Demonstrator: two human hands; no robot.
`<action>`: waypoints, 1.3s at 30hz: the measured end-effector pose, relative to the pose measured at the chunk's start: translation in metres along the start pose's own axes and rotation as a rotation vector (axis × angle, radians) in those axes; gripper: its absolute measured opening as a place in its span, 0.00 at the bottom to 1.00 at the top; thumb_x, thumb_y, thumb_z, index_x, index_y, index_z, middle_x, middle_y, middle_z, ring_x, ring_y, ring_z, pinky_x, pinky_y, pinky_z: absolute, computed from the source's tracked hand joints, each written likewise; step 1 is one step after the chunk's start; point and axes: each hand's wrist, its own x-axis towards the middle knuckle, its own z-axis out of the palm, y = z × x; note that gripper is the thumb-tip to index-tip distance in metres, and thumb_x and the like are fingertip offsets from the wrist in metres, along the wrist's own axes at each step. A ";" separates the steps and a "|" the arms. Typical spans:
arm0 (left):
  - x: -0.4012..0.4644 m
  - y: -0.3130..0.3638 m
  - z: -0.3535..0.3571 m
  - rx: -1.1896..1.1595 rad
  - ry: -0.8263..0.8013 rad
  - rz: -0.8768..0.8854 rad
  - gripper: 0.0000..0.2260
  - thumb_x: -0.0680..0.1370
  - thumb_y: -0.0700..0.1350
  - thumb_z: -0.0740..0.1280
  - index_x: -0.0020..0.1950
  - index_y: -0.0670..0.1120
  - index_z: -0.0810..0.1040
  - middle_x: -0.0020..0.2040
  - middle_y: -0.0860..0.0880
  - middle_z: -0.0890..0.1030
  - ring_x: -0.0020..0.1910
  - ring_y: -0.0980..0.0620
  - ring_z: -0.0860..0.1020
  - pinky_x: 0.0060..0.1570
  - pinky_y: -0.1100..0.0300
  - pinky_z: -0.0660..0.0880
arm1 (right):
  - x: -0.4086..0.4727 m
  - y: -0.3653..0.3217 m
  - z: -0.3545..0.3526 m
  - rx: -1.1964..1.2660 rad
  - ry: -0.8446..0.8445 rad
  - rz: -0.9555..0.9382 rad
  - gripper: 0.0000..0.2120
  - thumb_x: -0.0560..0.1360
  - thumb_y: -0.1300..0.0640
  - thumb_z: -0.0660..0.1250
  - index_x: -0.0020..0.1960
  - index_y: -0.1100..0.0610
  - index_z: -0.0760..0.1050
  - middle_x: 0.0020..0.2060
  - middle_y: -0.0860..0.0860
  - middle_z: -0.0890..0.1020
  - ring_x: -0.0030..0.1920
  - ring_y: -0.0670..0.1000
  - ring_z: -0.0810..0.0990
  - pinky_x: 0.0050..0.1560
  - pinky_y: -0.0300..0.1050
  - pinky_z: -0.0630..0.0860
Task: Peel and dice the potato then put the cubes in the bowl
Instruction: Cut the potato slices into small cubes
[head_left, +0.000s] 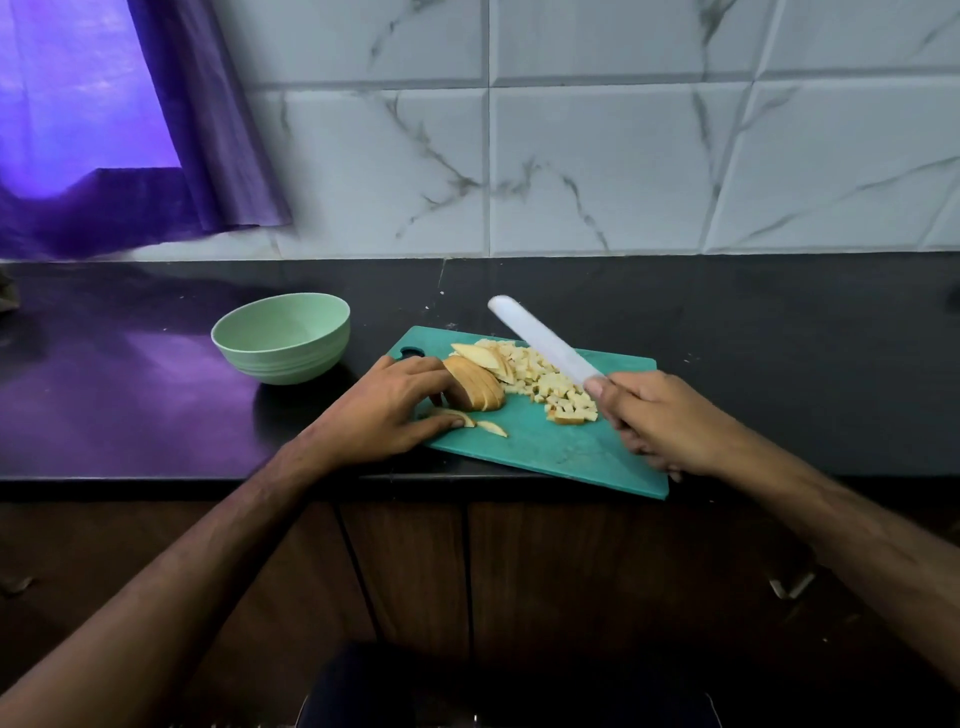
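Holding a white knife (545, 340) in my right hand (660, 421), fingers wrapped round the handle, thumb lying along the base of the blade. Blade is lifted clear of the board and angles up and away from that hand, its tip hanging past the board's far edge, above the dark desk (779, 322).

My left hand (387, 408) lies on the near-left part of the teal cutting board (561, 447). Its fingers curl over a fanned stack of potato slices (475, 384) and press on it from the left; the thumb touches a thin sliver (457, 415) lying just under it. A second sliver (492, 428) sits just right of the thumb, apart from the stack.

Between my two hands, toward the far side of the board, a loose heap of diced potato cubes (550, 387). The heap runs from behind the slices to just left of my right hand's knuckles. A few flat slices lean at the heap's far-left end.

Pale green bowl (280, 338) stands on the desk beyond and left of my left hand, near the board's corner but not touching it. I see no cubes inside it.

Board's near-right corner overhangs the desk edge, below my right wrist. Purple curtain (104, 130) hangs far left; marbled tiles (597, 156) behind.
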 end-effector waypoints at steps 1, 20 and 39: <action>0.002 0.000 0.000 0.006 -0.011 0.001 0.09 0.79 0.59 0.67 0.55 0.58 0.80 0.52 0.62 0.78 0.53 0.63 0.76 0.50 0.67 0.62 | 0.005 0.001 0.004 0.134 0.033 -0.020 0.22 0.84 0.41 0.56 0.40 0.57 0.68 0.25 0.48 0.68 0.21 0.45 0.63 0.21 0.40 0.64; 0.008 0.025 0.001 -0.150 0.053 0.174 0.07 0.81 0.53 0.69 0.53 0.51 0.80 0.51 0.63 0.77 0.51 0.64 0.75 0.50 0.51 0.72 | 0.030 0.014 0.026 0.523 0.135 -0.101 0.22 0.84 0.42 0.56 0.43 0.60 0.68 0.25 0.52 0.65 0.19 0.47 0.59 0.19 0.37 0.62; 0.003 0.009 0.006 0.108 0.135 0.148 0.07 0.81 0.53 0.68 0.51 0.51 0.80 0.49 0.56 0.77 0.48 0.53 0.77 0.45 0.53 0.70 | 0.044 0.025 0.012 0.497 0.100 -0.132 0.21 0.85 0.42 0.56 0.44 0.58 0.68 0.26 0.51 0.63 0.20 0.48 0.58 0.19 0.37 0.60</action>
